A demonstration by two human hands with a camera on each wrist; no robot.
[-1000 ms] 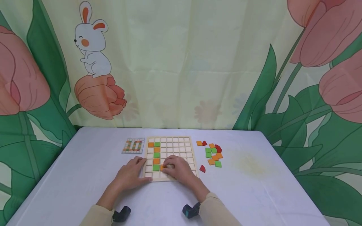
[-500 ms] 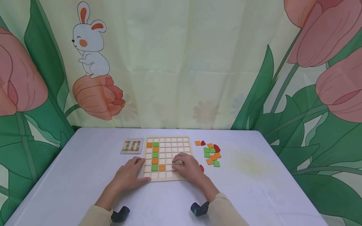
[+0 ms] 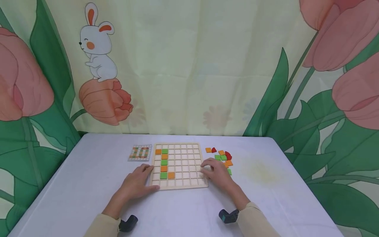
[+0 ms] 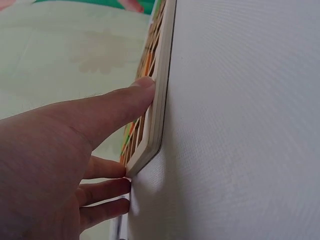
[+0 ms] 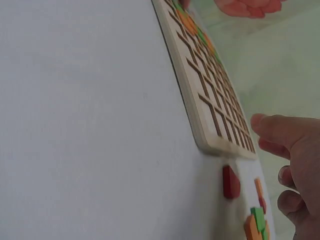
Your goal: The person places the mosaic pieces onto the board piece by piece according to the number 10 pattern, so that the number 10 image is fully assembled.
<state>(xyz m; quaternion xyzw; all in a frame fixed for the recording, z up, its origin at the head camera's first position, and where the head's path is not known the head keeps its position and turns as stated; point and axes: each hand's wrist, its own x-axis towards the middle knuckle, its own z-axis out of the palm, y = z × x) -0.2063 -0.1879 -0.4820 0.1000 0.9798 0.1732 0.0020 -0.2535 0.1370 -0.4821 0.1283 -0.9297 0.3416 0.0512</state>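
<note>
A wooden grid board (image 3: 185, 162) lies on the table, with orange and green square tiles set down its left side. The lowest row carries a green tile (image 3: 164, 175) with an orange tile (image 3: 171, 175) beside it. At the board's near left corner is my left hand (image 3: 134, 182): its thumb (image 4: 122, 102) presses the near rim and its other fingers touch the left edge. My right hand (image 3: 218, 172) hovers by the board's right edge, fingers loosely bent, nothing seen between them. A red wedge piece (image 5: 231, 182) lies just off the board in the right wrist view.
Loose orange, green and red pieces (image 3: 223, 157) lie right of the board, partly hidden by the right hand. A small pattern card (image 3: 139, 152) sits left of the board. Black wrist devices (image 3: 128, 223) hang under the sleeves. A printed curtain (image 3: 189, 72) rises behind the table.
The right hand has let go of the orange tile in the lowest filled row and moved right, off the cells to the board's right edge. The left hand stays at the corner.
</note>
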